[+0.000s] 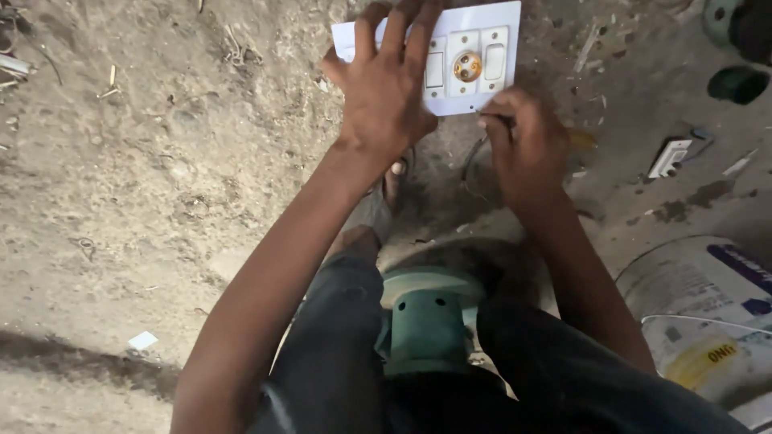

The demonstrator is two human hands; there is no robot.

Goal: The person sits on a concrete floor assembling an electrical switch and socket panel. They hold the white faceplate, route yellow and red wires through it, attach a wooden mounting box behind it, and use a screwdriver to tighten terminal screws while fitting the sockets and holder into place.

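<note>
A white electrical switch board plate (482, 32) lies on the dirt ground at the top middle, with two rocker switches and a brass-coloured round fitting in its centre. My left hand (386, 80) lies flat over the plate's left half, fingers spread, pressing on it. My right hand (527, 141) is curled at the plate's lower edge, closed on a thin dark tool whose yellowish handle end (581, 141) shows beside the fist. The tool's tip is hidden under my fingers.
A green spool-like plastic stand (426, 321) sits between my knees. A white paint bucket (708, 321) stands at the lower right. A loose white switch module (669, 157) lies on the ground at right, and dark green round parts (738, 84) at the top right.
</note>
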